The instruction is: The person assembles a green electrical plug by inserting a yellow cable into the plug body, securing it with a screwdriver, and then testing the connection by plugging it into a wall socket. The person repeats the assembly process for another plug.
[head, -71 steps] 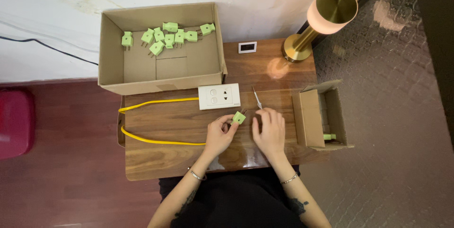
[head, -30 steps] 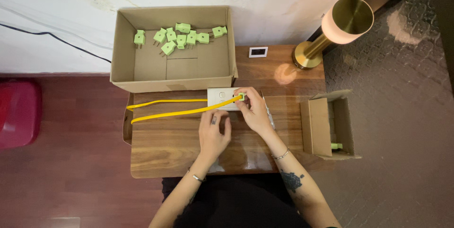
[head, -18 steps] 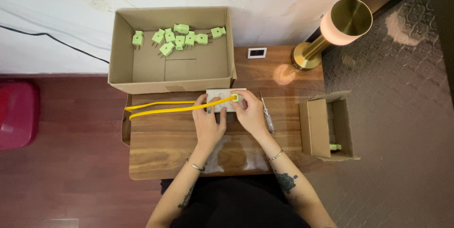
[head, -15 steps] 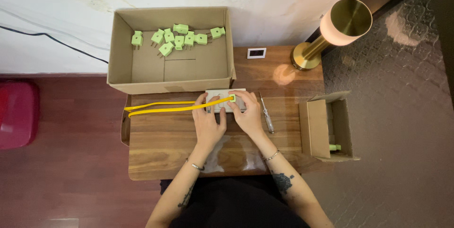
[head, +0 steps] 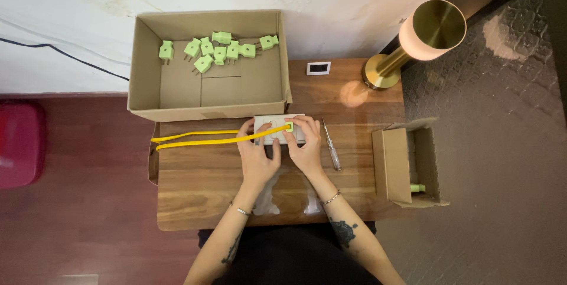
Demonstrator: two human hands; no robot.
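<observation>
A white socket plate (head: pixel 267 124) lies on the wooden table (head: pixel 201 184) just in front of the big cardboard box. My left hand (head: pixel 257 154) rests on its near left edge, fingers spread over it. My right hand (head: pixel 306 146) pinches a green plug (head: pixel 289 126) that sits against the plate. A yellow cable (head: pixel 195 139) runs from that plug leftwards in a long loop across the table.
The large open cardboard box (head: pixel 177 93) at the back holds several green plugs (head: pixel 220 51). A screwdriver (head: pixel 332 149) lies right of my right hand. A small open box (head: pixel 407 164) stands at the table's right end, a brass lamp (head: pixel 413 43) and a small white device (head: pixel 319 68) behind.
Both hands went from the table's front to the socket plate, carrying the green plug with its yellow cable. The plug now sits on the plate and my left hand has settled beside it.
</observation>
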